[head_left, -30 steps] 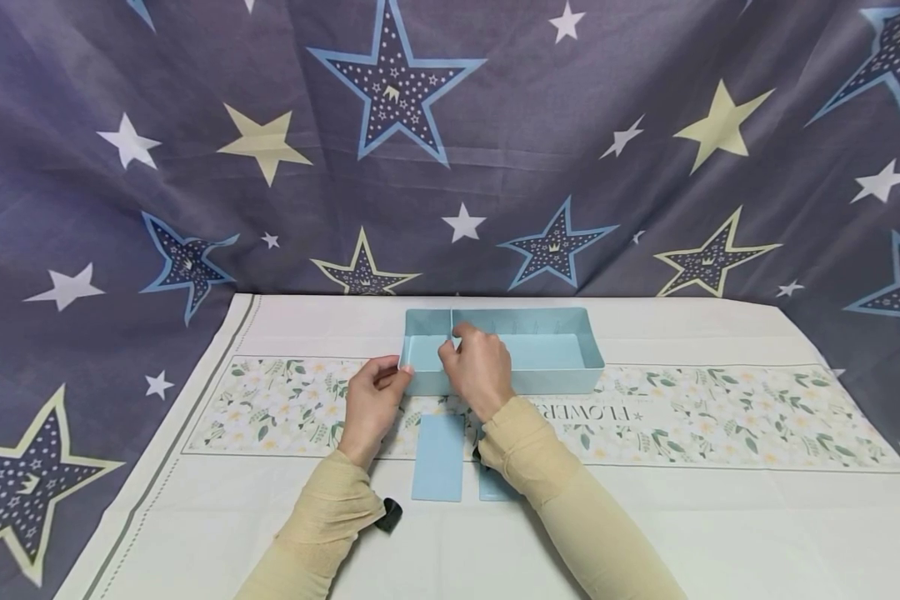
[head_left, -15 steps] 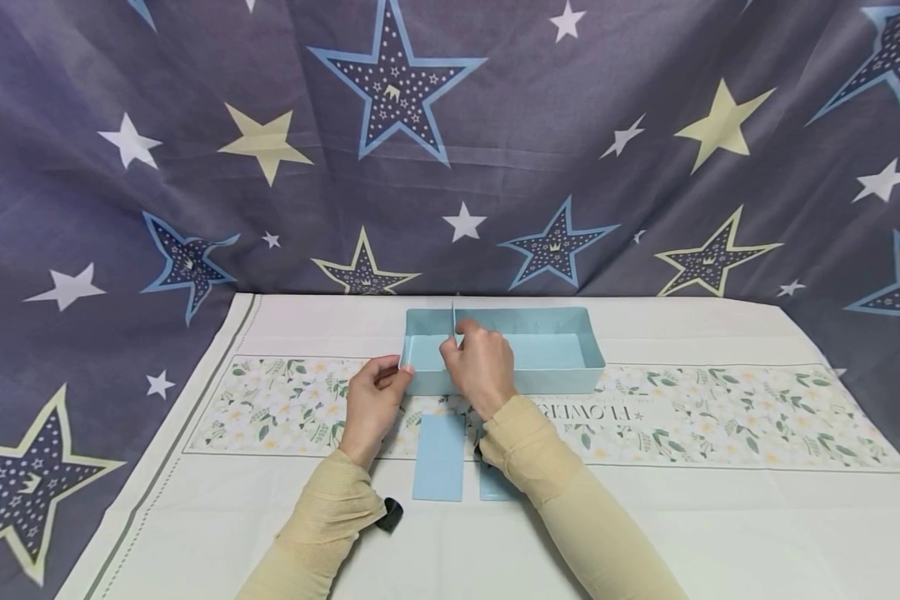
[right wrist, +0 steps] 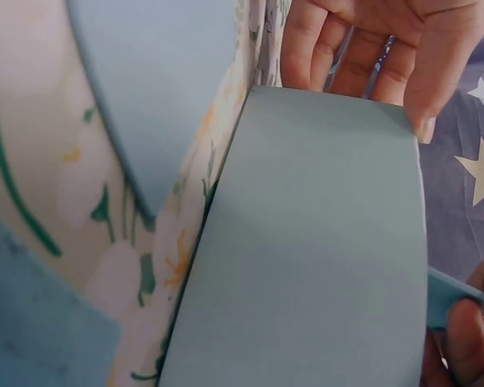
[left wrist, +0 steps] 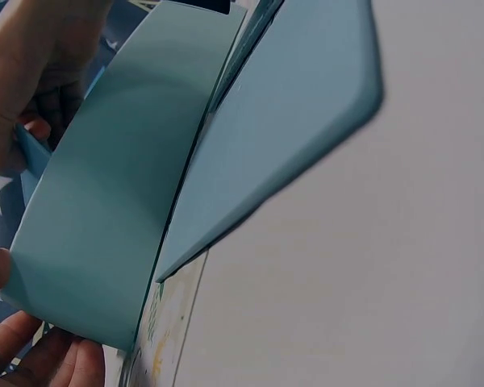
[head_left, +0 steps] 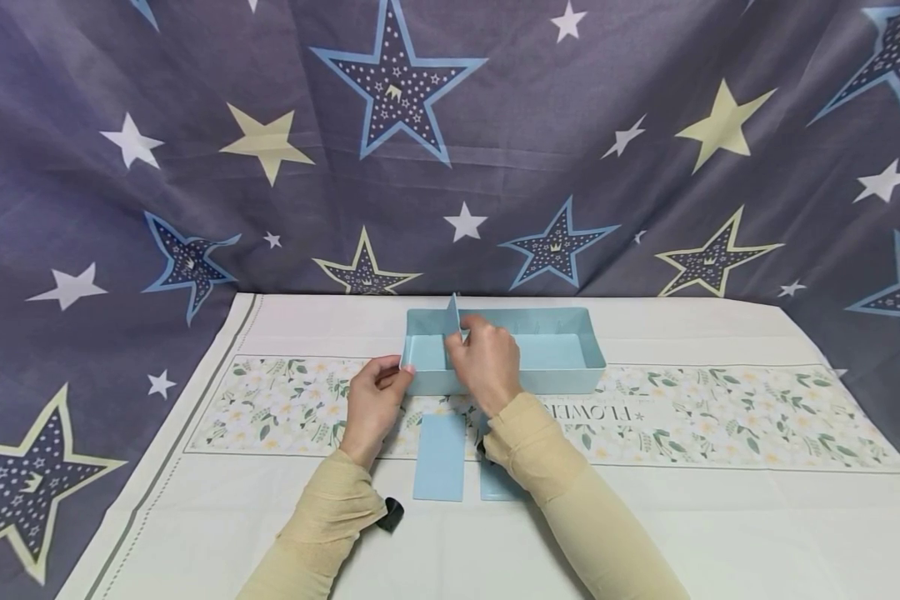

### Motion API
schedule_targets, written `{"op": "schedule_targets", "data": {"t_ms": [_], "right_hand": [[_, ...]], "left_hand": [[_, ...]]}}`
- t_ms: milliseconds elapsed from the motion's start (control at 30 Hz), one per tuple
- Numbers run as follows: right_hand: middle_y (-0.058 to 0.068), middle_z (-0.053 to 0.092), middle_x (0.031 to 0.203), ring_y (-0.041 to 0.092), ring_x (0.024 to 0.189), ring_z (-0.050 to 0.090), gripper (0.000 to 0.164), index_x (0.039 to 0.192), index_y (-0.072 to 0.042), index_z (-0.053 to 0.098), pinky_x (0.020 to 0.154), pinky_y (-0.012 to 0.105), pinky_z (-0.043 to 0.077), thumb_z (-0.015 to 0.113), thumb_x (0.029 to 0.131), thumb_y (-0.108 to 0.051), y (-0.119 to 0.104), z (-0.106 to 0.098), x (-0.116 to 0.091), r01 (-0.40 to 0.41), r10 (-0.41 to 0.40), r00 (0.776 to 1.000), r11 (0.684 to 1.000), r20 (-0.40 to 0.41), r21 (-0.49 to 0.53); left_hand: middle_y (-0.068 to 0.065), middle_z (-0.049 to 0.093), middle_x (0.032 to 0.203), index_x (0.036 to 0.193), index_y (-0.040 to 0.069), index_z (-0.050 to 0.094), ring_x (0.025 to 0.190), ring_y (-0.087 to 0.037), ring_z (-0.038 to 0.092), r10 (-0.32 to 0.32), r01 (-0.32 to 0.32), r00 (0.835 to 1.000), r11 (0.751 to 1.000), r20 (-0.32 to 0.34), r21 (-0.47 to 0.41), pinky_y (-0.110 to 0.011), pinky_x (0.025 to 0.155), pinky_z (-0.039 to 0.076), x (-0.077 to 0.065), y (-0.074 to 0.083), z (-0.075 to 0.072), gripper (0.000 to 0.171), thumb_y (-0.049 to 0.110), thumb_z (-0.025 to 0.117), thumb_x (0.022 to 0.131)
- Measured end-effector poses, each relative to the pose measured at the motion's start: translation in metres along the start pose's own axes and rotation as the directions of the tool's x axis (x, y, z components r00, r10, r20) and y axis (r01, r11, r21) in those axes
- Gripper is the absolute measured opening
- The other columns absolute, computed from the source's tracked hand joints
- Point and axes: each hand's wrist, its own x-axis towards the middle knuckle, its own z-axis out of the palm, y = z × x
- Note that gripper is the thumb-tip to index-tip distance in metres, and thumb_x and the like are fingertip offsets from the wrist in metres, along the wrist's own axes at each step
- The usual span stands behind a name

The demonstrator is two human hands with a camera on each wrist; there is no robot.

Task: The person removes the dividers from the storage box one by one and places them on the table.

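Observation:
A long light-blue open box (head_left: 570, 382) stands on the table in the head view. My left hand (head_left: 375, 404) holds its left front corner, thumb on the rim and fingers against the end. Inside the box my right hand (head_left: 486, 367) pinches a thin blue divider panel (head_left: 452, 317) between thumb and fingers. The panel is tilted, its upper end above the back rim. The left wrist view shows the box's front wall (left wrist: 105, 177) with the right hand (left wrist: 32, 72) beyond it. In the right wrist view, the left thumb (right wrist: 436, 89) lies over the box's corner.
Two flat light-blue panels lie in front of the box: a left panel (head_left: 440, 458) and a right panel (head_left: 498, 483), partly under my right sleeve. A flowered strip (head_left: 705, 417) crosses the white tablecloth (head_left: 720, 533). A star-patterned curtain (head_left: 495, 125) hangs behind.
The divider panel has risen above the back rim and turned from nearly edge-on to show its face. My right hand has shifted slightly right; the left hand stays on the box.

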Motion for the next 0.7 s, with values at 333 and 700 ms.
{"op": "schedule_targets", "data": {"t_ms": [333,700], "right_hand": [[0.002,0.060,0.056,0.010,0.046,0.047,0.018,0.085,-0.006,0.067,0.039,0.034,0.042,0.056,0.072,-0.012,0.002,-0.005,0.004,-0.013,0.013,0.999,1.000,-0.039,0.003],[0.001,0.057,0.054,0.008,0.042,0.042,0.020,0.089,-0.005,0.065,0.035,0.031,0.038,0.052,0.076,-0.013,0.003,-0.011,0.007,-0.032,0.036,0.998,0.998,-0.060,0.053]], "left_hand": [[-0.003,0.061,0.095,0.102,0.017,0.060,0.082,-0.009,0.057,0.002,-0.001,1.000,1.000,-0.019,0.028,-0.031,0.067,0.054,0.002,-0.007,0.002,0.041,0.050,0.064,0.077],[-0.014,0.059,0.103,0.109,0.004,0.056,0.090,-0.018,0.056,-0.080,0.079,0.997,0.996,0.015,0.029,-0.035,0.074,0.053,-0.012,0.038,-0.004,0.035,0.027,0.062,0.084]]}}
